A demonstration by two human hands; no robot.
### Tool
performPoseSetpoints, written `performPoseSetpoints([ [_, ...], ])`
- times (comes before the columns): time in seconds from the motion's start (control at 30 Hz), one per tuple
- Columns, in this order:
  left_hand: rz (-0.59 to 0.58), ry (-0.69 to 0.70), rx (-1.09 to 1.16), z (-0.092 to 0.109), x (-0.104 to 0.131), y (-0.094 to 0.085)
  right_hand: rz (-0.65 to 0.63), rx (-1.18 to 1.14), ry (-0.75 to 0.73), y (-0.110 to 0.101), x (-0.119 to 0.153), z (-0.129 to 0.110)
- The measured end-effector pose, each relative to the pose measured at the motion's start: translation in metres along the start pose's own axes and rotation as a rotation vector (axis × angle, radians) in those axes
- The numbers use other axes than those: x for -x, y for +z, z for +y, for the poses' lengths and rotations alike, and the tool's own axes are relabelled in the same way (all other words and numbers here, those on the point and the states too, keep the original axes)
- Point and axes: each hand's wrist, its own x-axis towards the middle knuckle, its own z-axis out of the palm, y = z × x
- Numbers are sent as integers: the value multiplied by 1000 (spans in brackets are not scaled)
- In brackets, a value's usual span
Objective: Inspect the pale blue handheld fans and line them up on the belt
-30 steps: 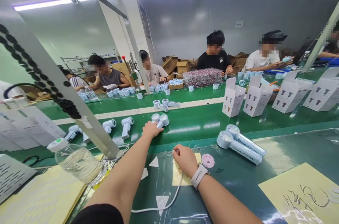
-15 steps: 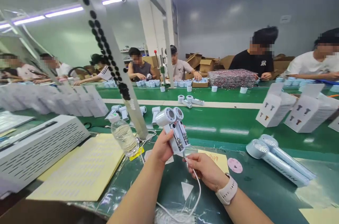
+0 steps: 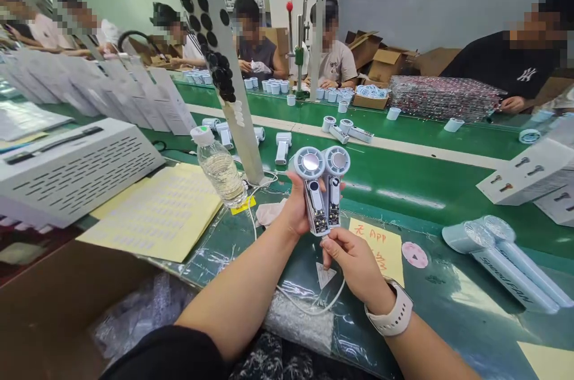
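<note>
Two pale blue handheld fans with open handles stand side by side in my left hand (image 3: 296,207), its fingers wrapped round them. Circuit boards show in the handles of the left fan (image 3: 318,209) and the right fan (image 3: 334,194), and both round heads face me. Just beneath the handles, my right hand (image 3: 356,263) pinches the end of a white cable (image 3: 329,308) against the bottom of the left fan. My fingers hide the plug, so I cannot tell whether it sits inside the port. The cable loops down over the green table mat.
A water bottle (image 3: 220,167) stands by a leaning post (image 3: 242,140). Yellow sheets (image 3: 179,212) and a vented grey unit (image 3: 85,170) lie left. Wrapped fans (image 3: 504,266) lie right, near white boxes (image 3: 529,167). Co-workers sit beyond the green conveyor (image 3: 403,170).
My view has tilted down and shifted. The fan heads have turned more towards me, their faces now shining. My right hand stays at the base of the fans with the cable.
</note>
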Motion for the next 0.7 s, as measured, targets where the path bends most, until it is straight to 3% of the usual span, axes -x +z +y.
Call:
performPoseSetpoints([
  [0.23,58,131,-79,-8,2,3,106,-59,5,9,4,6],
  [0.47,99,99,71,0,4,5,107,133,-243,-2,1,0],
  [0.7,18,93,31,4,8,10,164,26,-88,-4,0,0],
])
